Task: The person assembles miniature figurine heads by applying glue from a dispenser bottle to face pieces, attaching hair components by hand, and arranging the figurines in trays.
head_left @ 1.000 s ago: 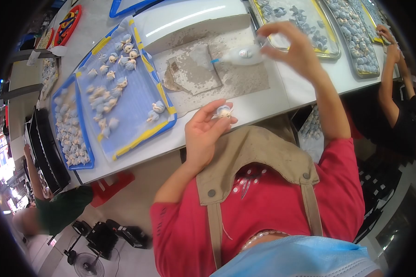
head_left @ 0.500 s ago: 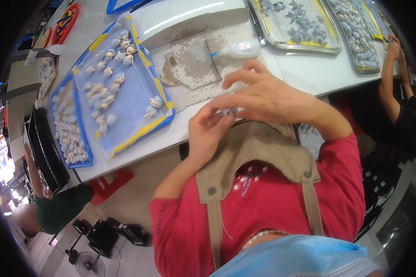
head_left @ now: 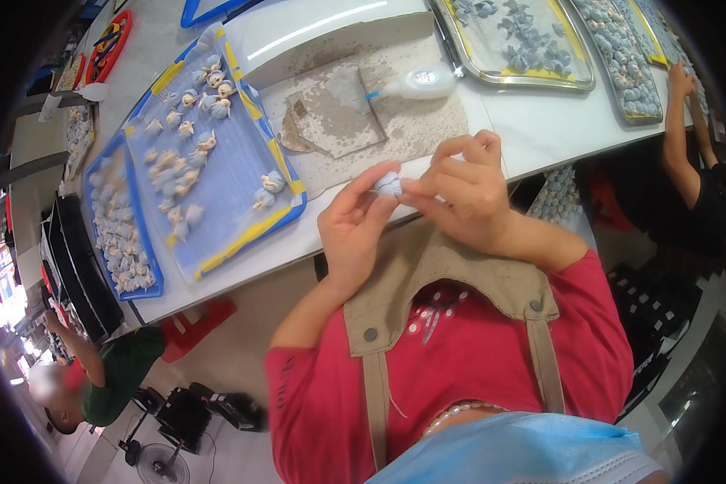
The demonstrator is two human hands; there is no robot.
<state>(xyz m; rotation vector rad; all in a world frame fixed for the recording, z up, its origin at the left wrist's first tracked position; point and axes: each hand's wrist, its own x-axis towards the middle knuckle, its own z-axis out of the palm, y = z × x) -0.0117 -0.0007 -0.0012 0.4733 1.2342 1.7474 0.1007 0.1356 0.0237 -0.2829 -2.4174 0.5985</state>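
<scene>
A small blue-grey figurine (head_left: 388, 185) is pinched between the thumb and fingers of my left hand (head_left: 353, 224), just past the table's front edge. My right hand (head_left: 466, 194) has its thumb and forefinger closed against the figurine's right side, the other fingers curled. Whether those fingertips grip the piece or only press it, I cannot tell. Left of my hands lies a blue tray (head_left: 242, 242) lined with a pale sheet and yellow tape. Several like figurines (head_left: 172, 171) with cream parts rest in it, and two sit at its near right corner.
A stained board (head_left: 339, 121) lies ahead, with a white bottle (head_left: 427, 82) on its side. A metal tray (head_left: 532, 81) of blue-grey pieces is behind right. A narrower blue tray (head_left: 149, 292) of figurines stands far left. Other people sit at both ends; a fan (head_left: 161, 464) stands on the floor.
My right hand has come down from above, its spread fingers drawing in to the figurine. My left hand has turned the piece into plain view. The person at the left has shifted.
</scene>
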